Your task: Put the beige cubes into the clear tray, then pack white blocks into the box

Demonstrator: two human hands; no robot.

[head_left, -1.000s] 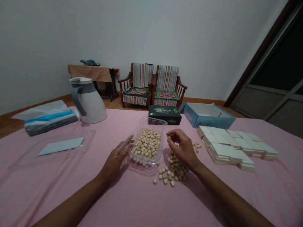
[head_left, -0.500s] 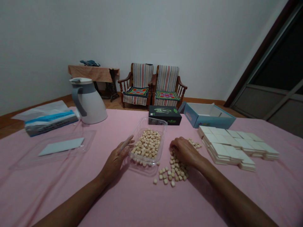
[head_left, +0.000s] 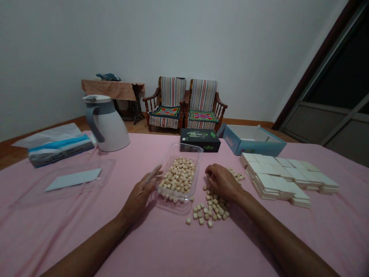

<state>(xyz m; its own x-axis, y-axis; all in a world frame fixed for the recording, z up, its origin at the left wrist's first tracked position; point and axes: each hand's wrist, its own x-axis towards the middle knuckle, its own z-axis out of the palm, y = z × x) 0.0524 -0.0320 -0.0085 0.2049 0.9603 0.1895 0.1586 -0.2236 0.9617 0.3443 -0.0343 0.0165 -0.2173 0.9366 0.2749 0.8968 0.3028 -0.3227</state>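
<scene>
- Across from the clear tray's (head_left: 196,173) right rim the right hand (head_left: 221,182) has been brought within the last second, now held over the loose cubes (head_left: 215,209).
- Its fingers are curled down and bunched together; whether a cube is pinched in that grip cannot be told, the fingertips being turned away.
- At the tray's left wall, the left hand (head_left: 141,194) is laid, fingers touching the plastic; whether the rim is pinched by its grip cannot be told.
- Inside the tray, a broad heap of pale cubes (head_left: 179,177) is held.
- Just beside it, to the right, the loose cubes are scattered on the pink-covered tabletop (head_left: 161,246), partly hidden by the right hand; one lone cube (head_left: 188,221) is set apart near the front.
- Farther right, white tiles (head_left: 276,173) are stacked in uneven piles.
- Behind the tray, a black box (head_left: 199,139) is seen, with an open blue box (head_left: 256,148) placed to its right.
- Far left, a white jug (head_left: 112,130) is stood upright beside a tissue pack (head_left: 62,150).
</scene>
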